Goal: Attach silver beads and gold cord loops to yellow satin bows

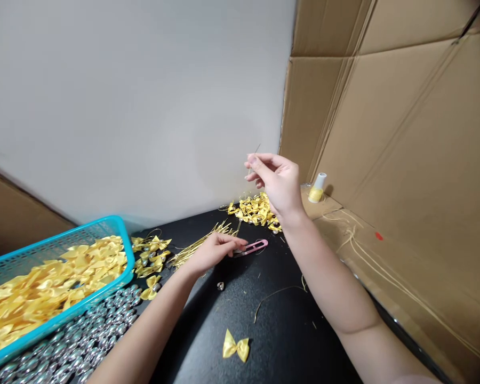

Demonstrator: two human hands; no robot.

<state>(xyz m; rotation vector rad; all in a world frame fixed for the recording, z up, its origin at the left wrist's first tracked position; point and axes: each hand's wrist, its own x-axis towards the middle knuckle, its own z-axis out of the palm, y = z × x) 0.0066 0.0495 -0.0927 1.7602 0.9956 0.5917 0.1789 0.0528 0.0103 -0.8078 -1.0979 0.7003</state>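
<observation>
Your right hand (pixel 278 184) raised over the black worktop (pixel 280 330), fingers pinching a thin needle (pixel 258 148). Your left hand (pixel 214 250) lies on the worktop, fingers stretched flat onto pink thread snips (pixel 256 246) beside gold wires (pixel 200 242).

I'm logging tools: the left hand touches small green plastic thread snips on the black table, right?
No. The head view shows the small plastic thread snips are pink, not green; the left hand does touch them on the black table.

One turquoise plastic basket (pixel 84 228); right of it, one pink thread snipper (pixel 256 246), one thin metal needle (pixel 256 150), one yellow thread spool (pixel 317 190).
</observation>
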